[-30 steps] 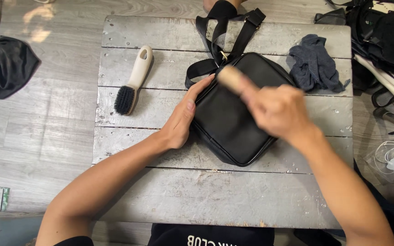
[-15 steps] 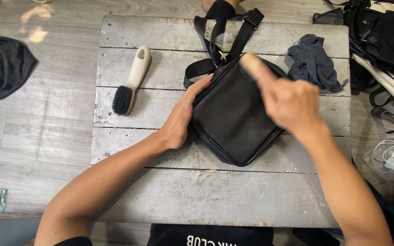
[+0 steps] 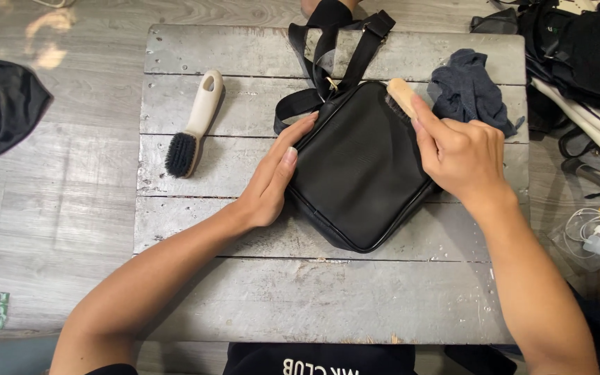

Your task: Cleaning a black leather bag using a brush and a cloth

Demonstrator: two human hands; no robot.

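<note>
A black leather shoulder bag (image 3: pixel 355 167) lies flat on a grey wooden plank table (image 3: pixel 328 292), its strap (image 3: pixel 328 48) running off the far edge. My left hand (image 3: pixel 272 177) rests flat against the bag's left edge, fingers together, holding it steady. My right hand (image 3: pixel 460 156) grips a small wooden brush (image 3: pixel 401 95) whose bristles press on the bag's upper right corner. Most of the brush is hidden by my fingers.
A cream-handled brush with black bristles (image 3: pixel 192 125) lies on the table's left side. A dark blue-grey cloth (image 3: pixel 470 90) sits at the far right of the table. Black fabric (image 3: pixel 1 104) lies on the floor at left; bags and white cables (image 3: pixel 595 232) at right.
My right hand has swept the wooden brush across the bag from its upper middle to its upper right corner. My left hand has stayed on the bag's edge.
</note>
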